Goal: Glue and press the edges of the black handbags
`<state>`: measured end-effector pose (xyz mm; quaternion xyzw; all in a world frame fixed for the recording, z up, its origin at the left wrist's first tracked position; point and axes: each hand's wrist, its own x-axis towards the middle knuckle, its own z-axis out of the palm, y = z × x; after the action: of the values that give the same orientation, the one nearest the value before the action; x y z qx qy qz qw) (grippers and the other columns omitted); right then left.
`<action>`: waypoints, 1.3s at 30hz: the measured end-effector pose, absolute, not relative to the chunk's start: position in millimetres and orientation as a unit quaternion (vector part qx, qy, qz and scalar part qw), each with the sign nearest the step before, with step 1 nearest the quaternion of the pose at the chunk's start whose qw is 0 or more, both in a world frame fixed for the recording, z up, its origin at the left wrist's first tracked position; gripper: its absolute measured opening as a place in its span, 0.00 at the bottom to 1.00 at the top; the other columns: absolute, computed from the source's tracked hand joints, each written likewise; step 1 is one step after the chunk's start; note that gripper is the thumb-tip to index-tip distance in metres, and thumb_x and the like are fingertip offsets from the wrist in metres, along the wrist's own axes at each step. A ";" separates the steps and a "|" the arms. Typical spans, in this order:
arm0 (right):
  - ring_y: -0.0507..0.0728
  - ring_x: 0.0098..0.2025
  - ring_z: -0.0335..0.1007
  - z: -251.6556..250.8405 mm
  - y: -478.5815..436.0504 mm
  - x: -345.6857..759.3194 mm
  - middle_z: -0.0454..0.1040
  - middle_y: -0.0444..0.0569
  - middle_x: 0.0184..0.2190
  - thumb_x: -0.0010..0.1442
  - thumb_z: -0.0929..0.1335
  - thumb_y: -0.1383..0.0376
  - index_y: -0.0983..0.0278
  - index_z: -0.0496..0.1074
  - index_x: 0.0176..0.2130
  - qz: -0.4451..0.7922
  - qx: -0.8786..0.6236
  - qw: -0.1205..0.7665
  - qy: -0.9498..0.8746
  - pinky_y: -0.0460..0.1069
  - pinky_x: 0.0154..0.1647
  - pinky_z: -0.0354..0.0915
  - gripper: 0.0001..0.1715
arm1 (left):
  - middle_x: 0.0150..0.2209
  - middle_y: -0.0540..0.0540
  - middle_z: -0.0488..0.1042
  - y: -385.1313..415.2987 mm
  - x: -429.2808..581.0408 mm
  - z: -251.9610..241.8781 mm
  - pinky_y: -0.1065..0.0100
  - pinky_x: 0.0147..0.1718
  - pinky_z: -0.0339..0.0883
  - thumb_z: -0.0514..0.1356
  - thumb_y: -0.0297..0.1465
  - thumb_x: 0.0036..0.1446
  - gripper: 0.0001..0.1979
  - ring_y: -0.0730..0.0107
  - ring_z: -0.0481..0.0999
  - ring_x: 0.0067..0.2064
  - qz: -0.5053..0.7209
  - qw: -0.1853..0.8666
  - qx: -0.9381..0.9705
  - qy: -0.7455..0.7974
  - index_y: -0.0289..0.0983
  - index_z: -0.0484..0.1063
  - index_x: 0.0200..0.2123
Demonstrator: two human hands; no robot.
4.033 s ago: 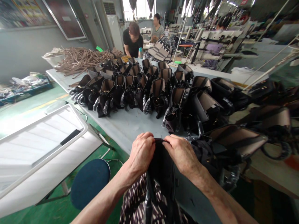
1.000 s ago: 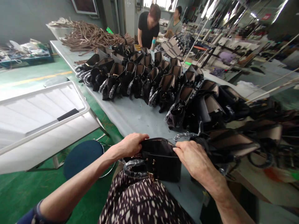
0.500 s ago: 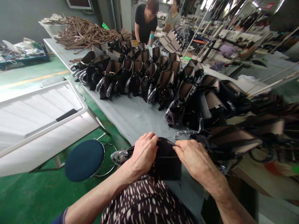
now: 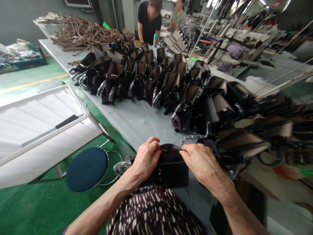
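A black handbag (image 4: 172,171) with gold-coloured fittings is at the near edge of the table, against my patterned clothing. My left hand (image 4: 148,156) pinches the left part of its top edge, fingers curled over the rim. On the right part of the same edge, my right hand (image 4: 199,160) grips with thumb and fingers. Between the two hands the top edge of the bag shows dark. A plastic-wrapped handle (image 4: 121,167) sticks out to the left, behind my left wrist. Just beyond my right hand lies another black bag (image 4: 241,143) with a tan lining.
Rows of black handbags (image 4: 146,78) stand on the grey table (image 4: 127,120). Brown straps (image 4: 83,32) are heaped at the far left end. A white bin (image 4: 49,140) and blue round stool (image 4: 87,169) stand at left. Two people (image 4: 149,23) are at the back.
My left hand has shifted slightly left along the bag's top edge, baring more of its front. My right hand keeps its hold. The whole view has moved a little.
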<state>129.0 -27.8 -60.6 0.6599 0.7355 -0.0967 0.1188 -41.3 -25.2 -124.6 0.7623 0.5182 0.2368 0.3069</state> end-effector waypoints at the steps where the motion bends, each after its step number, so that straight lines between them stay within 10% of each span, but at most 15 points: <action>1: 0.59 0.31 0.73 -60.8 -27.9 128.2 0.76 0.52 0.26 0.62 0.60 0.67 0.63 0.71 0.26 -0.097 0.658 0.119 0.737 0.50 0.29 0.53 0.16 | 0.43 0.47 0.71 -24.0 -40.9 -126.6 0.68 0.39 0.67 0.53 0.22 0.54 0.06 0.72 0.72 0.36 0.242 0.306 0.752 0.531 0.38 0.64 0.28; 8: 0.59 0.32 0.74 -64.3 -27.8 127.7 0.77 0.52 0.28 0.62 0.61 0.67 0.63 0.71 0.27 -0.099 0.661 0.126 0.733 0.50 0.29 0.53 0.15 | 0.58 0.43 0.59 -22.1 -30.7 -125.8 0.63 0.51 0.65 0.55 0.22 0.53 0.17 0.64 0.67 0.53 0.239 0.280 0.790 0.490 0.40 0.63 0.47; 39: 0.58 0.30 0.73 -70.9 -23.9 132.7 0.77 0.52 0.28 0.61 0.61 0.67 0.62 0.72 0.29 -0.086 0.662 0.122 0.735 0.50 0.28 0.52 0.14 | 0.52 0.43 0.67 -16.9 -12.0 -128.1 0.59 0.50 0.65 0.54 0.22 0.52 0.08 0.62 0.67 0.50 0.217 0.288 0.791 0.494 0.37 0.72 0.30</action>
<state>132.7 -23.9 -70.9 0.6617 0.7347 -0.0860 0.1223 -12.0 -16.9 -128.1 0.7914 0.4938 0.2170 0.2878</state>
